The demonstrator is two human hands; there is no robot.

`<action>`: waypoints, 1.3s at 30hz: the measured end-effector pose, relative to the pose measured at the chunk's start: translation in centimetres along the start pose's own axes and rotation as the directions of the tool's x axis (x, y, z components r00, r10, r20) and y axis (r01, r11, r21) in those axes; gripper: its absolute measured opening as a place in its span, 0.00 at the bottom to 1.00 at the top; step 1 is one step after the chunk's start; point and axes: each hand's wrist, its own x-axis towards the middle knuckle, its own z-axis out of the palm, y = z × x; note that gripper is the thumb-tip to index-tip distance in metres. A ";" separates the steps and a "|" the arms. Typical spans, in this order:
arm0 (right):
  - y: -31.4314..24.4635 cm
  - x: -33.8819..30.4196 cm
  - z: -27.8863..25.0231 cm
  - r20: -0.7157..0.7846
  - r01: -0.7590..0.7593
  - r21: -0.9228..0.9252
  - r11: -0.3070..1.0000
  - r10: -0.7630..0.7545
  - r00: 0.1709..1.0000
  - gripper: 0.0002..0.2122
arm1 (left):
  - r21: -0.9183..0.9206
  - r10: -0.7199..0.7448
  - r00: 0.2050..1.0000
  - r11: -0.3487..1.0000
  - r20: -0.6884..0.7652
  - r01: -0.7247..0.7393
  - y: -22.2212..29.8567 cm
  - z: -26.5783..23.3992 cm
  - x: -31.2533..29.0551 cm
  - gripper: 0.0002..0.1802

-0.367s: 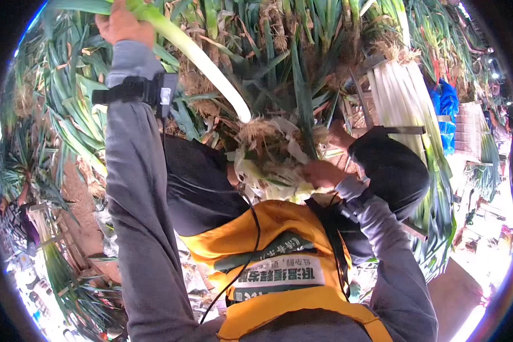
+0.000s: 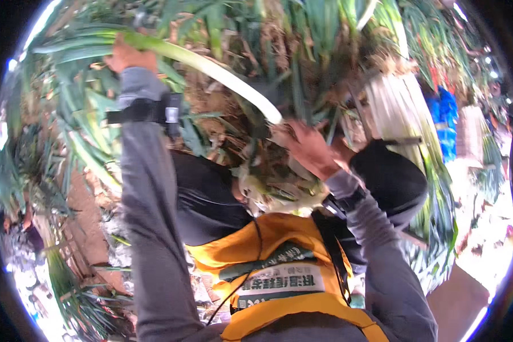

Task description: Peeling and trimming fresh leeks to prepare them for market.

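My left hand [image 2: 132, 56] is closed round the green part of a long green onion [image 2: 225, 75] at the upper left. Its leaves trail to the left, and its white shank curves down to the right towards the middle. My right hand [image 2: 308, 149] is at the root end, its fingers bent and closed on the roots; motion blurs the fingertips. Beneath that hand, between my knees, lies a heap of pale peeled skins and scraps [image 2: 279, 194].
More unpeeled green onions [image 2: 268, 40] with dry roots are piled across the far side. On the right, a bundle of clean white-stalked onions [image 2: 402, 102] lies in a metal-barred rack [image 2: 402, 141]. Beyond it is a blue plastic bag [image 2: 446, 122]. Another bundle [image 2: 62, 276] is at the lower left.
My right hand has risen from the scraps in my lap to the onion's root end. My left hand has come slightly nearer and to the right, carrying the onion with it.
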 end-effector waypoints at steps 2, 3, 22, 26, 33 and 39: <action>3.6 -2.6 2.4 0.581 -0.381 -0.161 0.911 0.399 0.709 0.22 | -0.152 -0.070 0.980 0.987 -0.187 0.042 0.0 -0.2 -1.3 0.35; 10.9 -6.7 7.3 0.428 0.024 -0.163 0.986 0.049 0.903 0.21 | -0.424 -0.062 0.908 0.896 -0.415 -0.133 0.4 0.4 1.9 0.33; -10.0 16.6 -7.8 -0.401 0.456 -0.291 0.841 -0.540 0.740 0.15 | -0.639 0.067 0.786 -0.541 0.615 0.547 22.6 -4.9 -8.3 0.25; -7.8 16.4 -8.2 -0.339 0.414 -0.359 0.837 -0.529 0.778 0.19 | -0.662 0.165 0.788 -0.457 0.593 0.594 23.5 -5.8 -8.4 0.23; -6.8 14.6 -8.3 -0.327 0.339 -0.418 0.843 -0.487 0.810 0.21 | -0.639 0.080 0.721 -0.403 0.689 0.655 24.6 -4.3 -9.9 0.25; -8.7 7.8 -4.6 -0.360 0.105 0.445 0.889 0.070 0.931 0.14 | -0.652 -0.011 0.755 -0.514 0.655 0.558 23.1 -2.5 -9.5 0.19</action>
